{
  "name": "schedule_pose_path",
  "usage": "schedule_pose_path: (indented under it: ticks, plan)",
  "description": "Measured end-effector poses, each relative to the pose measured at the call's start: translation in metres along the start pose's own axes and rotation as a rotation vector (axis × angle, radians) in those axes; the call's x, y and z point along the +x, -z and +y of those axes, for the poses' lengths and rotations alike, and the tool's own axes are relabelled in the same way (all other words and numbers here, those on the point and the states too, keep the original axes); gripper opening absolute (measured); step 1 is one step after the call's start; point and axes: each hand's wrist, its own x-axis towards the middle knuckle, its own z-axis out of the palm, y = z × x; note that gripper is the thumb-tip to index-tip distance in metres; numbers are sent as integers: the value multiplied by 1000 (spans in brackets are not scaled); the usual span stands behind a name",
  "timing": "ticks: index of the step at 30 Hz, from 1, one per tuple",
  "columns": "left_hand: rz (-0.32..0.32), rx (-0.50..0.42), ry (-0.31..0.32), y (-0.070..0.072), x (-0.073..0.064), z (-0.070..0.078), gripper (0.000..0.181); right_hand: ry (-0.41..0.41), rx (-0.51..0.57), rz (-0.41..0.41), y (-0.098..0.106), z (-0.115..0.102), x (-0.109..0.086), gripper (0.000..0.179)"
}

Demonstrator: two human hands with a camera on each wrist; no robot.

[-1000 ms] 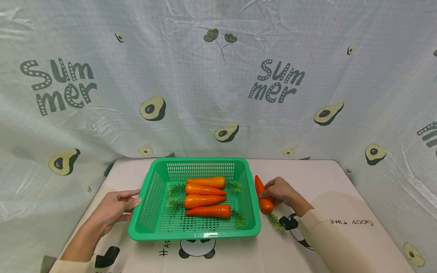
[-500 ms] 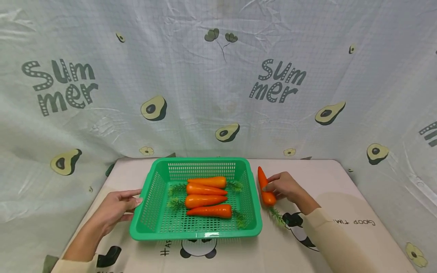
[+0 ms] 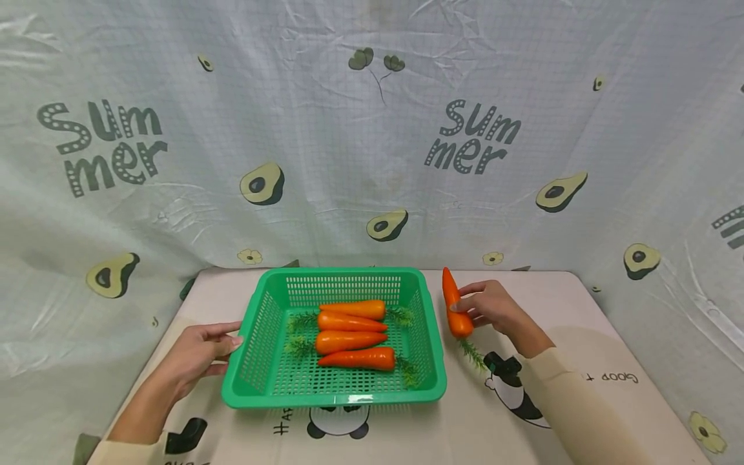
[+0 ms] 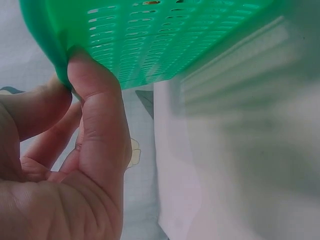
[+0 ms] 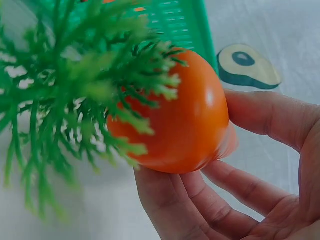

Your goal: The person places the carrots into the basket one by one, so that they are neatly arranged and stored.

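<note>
On the right, my right hand [image 3: 491,307] grips an orange carrot [image 3: 452,294] between thumb and fingers, its tip pointing to the back wall. Its feathery green top [image 5: 55,100] hangs toward the front and fills the left of the right wrist view. A green plastic basket [image 3: 334,400] with slotted walls stands just left of that carrot. My left hand [image 3: 194,355] pinches the basket's left rim, and the left wrist view shows thumb and fingers [image 4: 97,115] on either side of it. Inside the basket lie several carrots [image 3: 351,341] side by side, with their leafy ends facing either way.
A pale printed tablecloth [image 3: 407,439] covers the table under the basket. Behind it and along both sides hangs a light curtain [image 3: 325,129] with avocado and lettering prints. The table's back edge meets this curtain just behind the basket.
My right hand has moved away from me and slightly right, carrying the carrot with it, and the carrot appears lifted. The left hand stays at the basket rim, and the basket is practically still.
</note>
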Motion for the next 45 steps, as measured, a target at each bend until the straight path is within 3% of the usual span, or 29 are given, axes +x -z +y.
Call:
schedule_pose_path:
  ticks: [12,22,45]
  plan:
    - [7,18,-15,0,0,1,58,54,11,-24,6,-15,-2,59]
    - [7,28,-12,1,-1,2,58,88,40,-60,-2,-26,-4,58]
    - [11,36,-21,0,0,0,58,165,-40,-126,-20,-52,-14,52]
